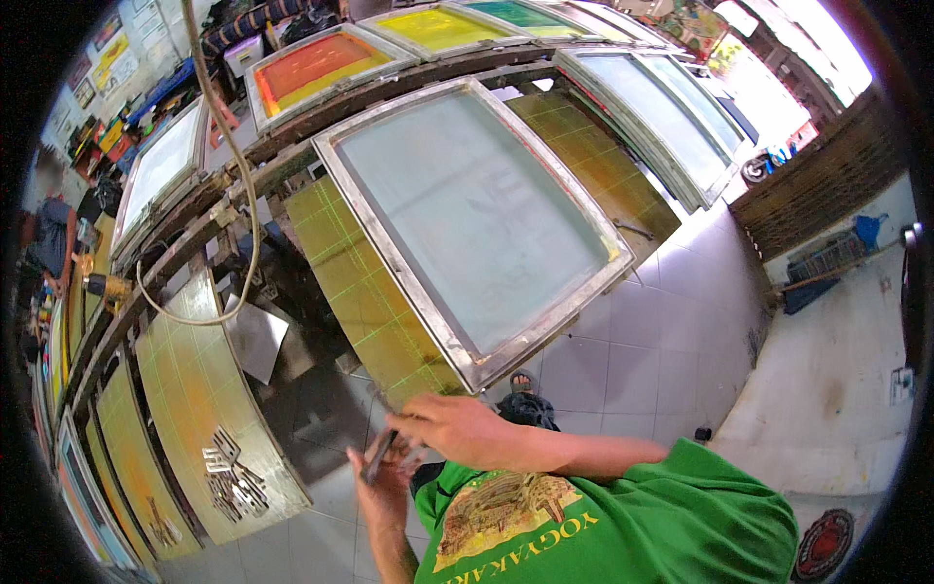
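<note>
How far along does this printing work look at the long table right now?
Done: one yellow board at lower left already carries a printed grey design. In hand: both hands, left hand and right hand, meet on a thin dark tool below the raised screen frame. Left: the gridded yellow board under that frame shows no print.

A thin dark strip (377, 457), flat like a blade or small tool, stands tilted between the two hands, its top leaning toward one o'clock; what it is exactly is hard to make out. The left hand (384, 492) pinches its lower end from about six o'clock. The right hand (467, 430) lies across its upper end, at two o'clock from the strip, fingers bent.
</note>
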A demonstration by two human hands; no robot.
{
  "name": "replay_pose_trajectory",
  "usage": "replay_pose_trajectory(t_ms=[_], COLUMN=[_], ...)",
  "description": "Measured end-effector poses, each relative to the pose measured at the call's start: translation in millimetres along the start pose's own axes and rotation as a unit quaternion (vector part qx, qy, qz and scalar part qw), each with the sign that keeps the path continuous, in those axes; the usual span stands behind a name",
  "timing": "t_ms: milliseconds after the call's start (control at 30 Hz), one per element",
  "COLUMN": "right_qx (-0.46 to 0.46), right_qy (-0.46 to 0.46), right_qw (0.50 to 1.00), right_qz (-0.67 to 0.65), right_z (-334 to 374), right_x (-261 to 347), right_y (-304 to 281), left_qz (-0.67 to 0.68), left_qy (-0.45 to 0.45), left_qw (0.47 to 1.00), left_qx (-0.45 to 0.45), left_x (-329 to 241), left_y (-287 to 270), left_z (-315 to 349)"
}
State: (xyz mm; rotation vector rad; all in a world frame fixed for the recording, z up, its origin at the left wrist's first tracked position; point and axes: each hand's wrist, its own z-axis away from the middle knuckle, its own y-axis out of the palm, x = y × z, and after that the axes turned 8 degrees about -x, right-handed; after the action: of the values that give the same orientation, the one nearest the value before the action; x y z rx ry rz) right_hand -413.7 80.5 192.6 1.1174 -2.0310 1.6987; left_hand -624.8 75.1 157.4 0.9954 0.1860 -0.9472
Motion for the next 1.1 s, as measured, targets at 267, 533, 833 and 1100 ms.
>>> replay_pose_trajectory(t_ms=[267, 533, 833, 1100], right_qx=[0.160, -0.086, -0.009, -0.059], right_qy=[-0.134, 0.297, 0.279, 0.246], right_qw=[0.963, 0.854, 0.854, 0.906], right_qz=[-0.173, 0.419, 0.438, 0.340], right_z=[66, 122, 199, 200], right_x=[-80, -341, -520, -461], right_y=[-96, -298, -333, -329], left_qz=[0.007, -0.035, -0.100, -0.118], left_qy=[-0.053, -0.018, 0.021, 0.076], left_qw=[0.996, 0.997, 0.985, 0.974], left_qx=[0.071, -0.063, -0.139, -0.180], left_x=[115, 204, 264, 292], left_y=[37, 90, 99, 100], left_z=[9, 38, 9, 1])
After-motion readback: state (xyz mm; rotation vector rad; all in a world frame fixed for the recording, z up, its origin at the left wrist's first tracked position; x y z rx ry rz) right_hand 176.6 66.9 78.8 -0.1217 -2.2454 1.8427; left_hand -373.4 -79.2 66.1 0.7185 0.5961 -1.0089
